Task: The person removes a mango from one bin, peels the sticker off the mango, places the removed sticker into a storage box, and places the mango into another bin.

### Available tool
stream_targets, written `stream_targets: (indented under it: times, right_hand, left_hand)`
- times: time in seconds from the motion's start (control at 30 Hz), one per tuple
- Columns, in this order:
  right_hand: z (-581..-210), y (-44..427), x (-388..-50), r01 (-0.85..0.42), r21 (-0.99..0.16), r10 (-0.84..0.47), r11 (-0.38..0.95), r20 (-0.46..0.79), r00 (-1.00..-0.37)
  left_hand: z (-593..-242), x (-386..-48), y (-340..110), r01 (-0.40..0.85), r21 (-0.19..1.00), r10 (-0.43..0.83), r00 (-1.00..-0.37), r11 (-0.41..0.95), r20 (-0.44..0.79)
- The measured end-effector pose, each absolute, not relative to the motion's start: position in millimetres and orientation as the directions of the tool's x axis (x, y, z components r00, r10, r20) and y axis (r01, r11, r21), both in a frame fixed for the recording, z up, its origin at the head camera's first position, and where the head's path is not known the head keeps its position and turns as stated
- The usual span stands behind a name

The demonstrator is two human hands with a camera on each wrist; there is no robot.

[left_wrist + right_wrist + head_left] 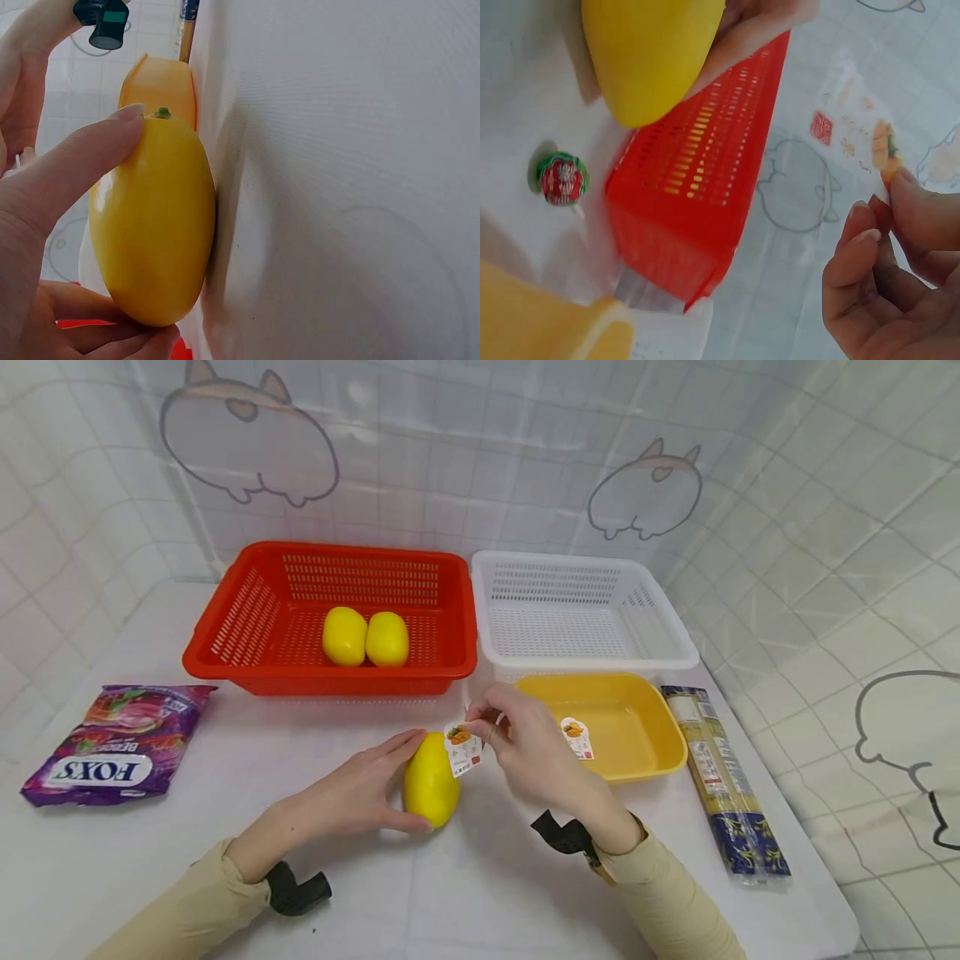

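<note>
My left hand [356, 789] holds a yellow mango [431, 785] on the table. In the left wrist view, the thumb presses near the green stem of the mango [154, 225], and the fingers curl at its other end. Just right of it, my right hand [536, 752] pinches a white sticker [463, 752] printed with a mango picture between thumb and fingertips. The sticker overlaps the mango in the head view; the right wrist view shows the sticker [855, 127] held up, apart from the fruit. A similar sticker [577, 740] is on the yellow basin [637, 727].
Two yellow fruits [387, 639] lie in the red basket [337, 681] behind. Beside it stands a white basket [592, 656]. A purple Fox's bag [120, 743] lies left, packets of noodles [727, 785] right. A wrapped lollipop [562, 178] shows in the right wrist view.
</note>
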State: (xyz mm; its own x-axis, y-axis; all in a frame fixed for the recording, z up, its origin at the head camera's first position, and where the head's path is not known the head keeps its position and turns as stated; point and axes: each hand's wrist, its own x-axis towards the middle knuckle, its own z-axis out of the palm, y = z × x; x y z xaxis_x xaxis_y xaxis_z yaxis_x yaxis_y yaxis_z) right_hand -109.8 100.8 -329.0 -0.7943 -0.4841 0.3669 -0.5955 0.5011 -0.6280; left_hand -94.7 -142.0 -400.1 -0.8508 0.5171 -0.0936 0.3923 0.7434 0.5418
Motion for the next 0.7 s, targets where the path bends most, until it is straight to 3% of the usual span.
stream_targets:
  times: [0.3,0.7]
  right_hand:
    - [-325.6,111.2,-119.9,-0.563,-0.627,-0.437,0.538,0.364,-0.823]
    - [-318.0,125.7,-124.2,-0.566,-0.692,-0.360,0.448,0.440,-0.823]
  left_hand:
    - [-399.1,-93.7,-142.6,0.374,0.551,0.513,-0.850,0.746,-0.117]
    - [-399.0,-94.4,-140.2,0.349,0.561,0.502,-0.853,0.750,-0.141]
